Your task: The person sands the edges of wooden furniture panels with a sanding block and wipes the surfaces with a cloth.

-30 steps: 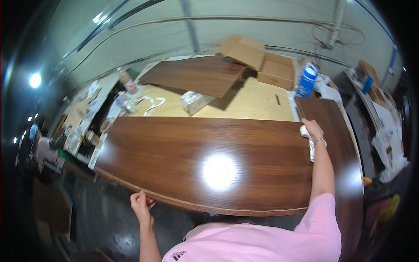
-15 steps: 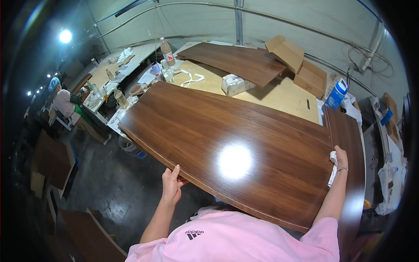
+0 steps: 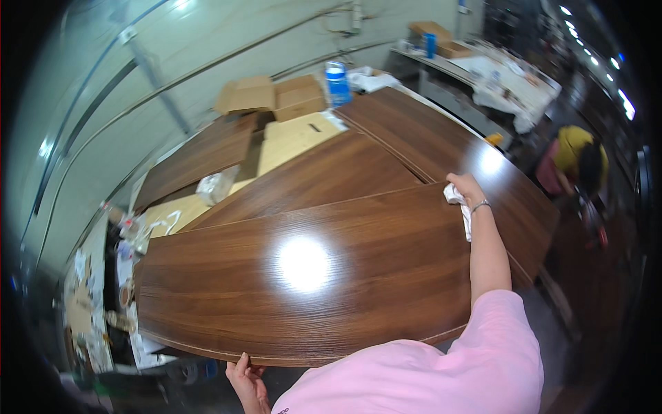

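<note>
A large glossy dark brown wooden panel (image 3: pixel 317 276) with a curved near edge lies in front of me, a bright light glare on its middle. My left hand (image 3: pixel 245 376) grips the panel's near edge from below, at the bottom of the view. My right hand (image 3: pixel 464 192) rests on the panel's far right corner, holding a white cloth (image 3: pixel 460 207) against the wood. A bracelet circles my right wrist. More dark wooden panels (image 3: pixel 441 148) lie beyond and beside it.
Pale plywood (image 3: pixel 293 141), cardboard boxes (image 3: pixel 272 96) and a blue-and-white canister (image 3: pixel 337 81) lie behind. A cluttered bench (image 3: pixel 103 290) stands at left. A person in a yellow top (image 3: pixel 576 162) crouches at right near another worktable (image 3: pixel 503 76).
The view has swung to the right, so the panel now stretches left to right. My right hand stays on the far corner with the cloth; my left hand still holds the near edge.
</note>
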Available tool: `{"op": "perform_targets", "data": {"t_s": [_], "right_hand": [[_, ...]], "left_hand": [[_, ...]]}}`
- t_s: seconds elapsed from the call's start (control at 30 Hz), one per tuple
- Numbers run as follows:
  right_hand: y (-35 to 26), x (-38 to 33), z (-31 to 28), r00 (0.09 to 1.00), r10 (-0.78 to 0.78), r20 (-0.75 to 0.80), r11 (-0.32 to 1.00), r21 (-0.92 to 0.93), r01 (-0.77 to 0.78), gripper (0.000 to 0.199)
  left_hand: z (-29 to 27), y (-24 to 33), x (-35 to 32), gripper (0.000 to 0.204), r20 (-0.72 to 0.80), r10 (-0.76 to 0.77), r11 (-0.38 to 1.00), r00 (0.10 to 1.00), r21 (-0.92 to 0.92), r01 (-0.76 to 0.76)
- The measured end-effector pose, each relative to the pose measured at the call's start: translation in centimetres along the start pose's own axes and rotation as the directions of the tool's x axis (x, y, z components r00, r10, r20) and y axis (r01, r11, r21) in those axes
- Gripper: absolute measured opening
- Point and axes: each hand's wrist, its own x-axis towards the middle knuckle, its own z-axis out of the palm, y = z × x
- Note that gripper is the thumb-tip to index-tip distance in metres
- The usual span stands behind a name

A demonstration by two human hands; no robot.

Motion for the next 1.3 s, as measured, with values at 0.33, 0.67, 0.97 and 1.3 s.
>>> {"op": "perform_targets", "data": {"t_s": [0.33,0.67,0.97,1.3], "right_hand": [[9.7,-12.5,-18.7,0.947,0.176,-0.269,0.951,0.294,-0.094,0.039],[23.8,-16.7,-34.6,0.709,0.38,-0.594,0.918,0.337,-0.209,0.038],[28.9,-12.0,-45.1,0.554,0.465,-0.69,0.876,0.447,-0.178,0.036],[28.6,-4.6,-46.0,0.589,0.477,-0.653,0.865,0.467,-0.183,0.032]], "left_hand": [[9.3,1.6,4.5,0.03,0.497,-0.017,0.995,0.868,0.097,-0.036],[32.8,-1.8,6.5,0.022,0.692,-0.241,0.941,0.68,0.337,-0.01],[52.2,-7.8,6.1,0.019,0.756,-0.462,0.878,0.463,0.464,0.118],[60.5,-12.6,8.3,0.027,0.582,-0.605,0.773,0.543,0.593,0.225]]}}
